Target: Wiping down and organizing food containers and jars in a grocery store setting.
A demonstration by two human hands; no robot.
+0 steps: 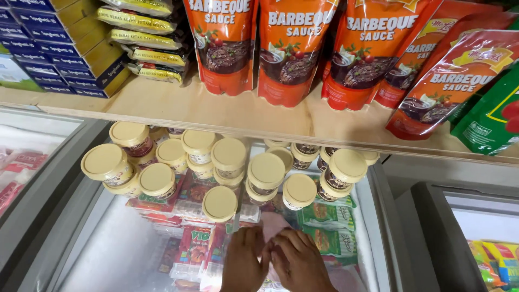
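Nearest the camera, over the glass lid of the chest freezer (373,216), both hands lie flat side by side, fingers loosely spread and pointing away, holding nothing: the left hand (244,262) and the right hand (298,262) touch at their inner edges and press on the pane above a pale pink packet (273,224). Just beyond the fingertips a cream-lidded tub (219,204) stands on the freezer lid, slightly nearer the left hand, first of a cluster of like tubs (266,171). Farther off, above the freezer, a wooden shelf (216,111) carries red barbecue sauce pouches (289,51).
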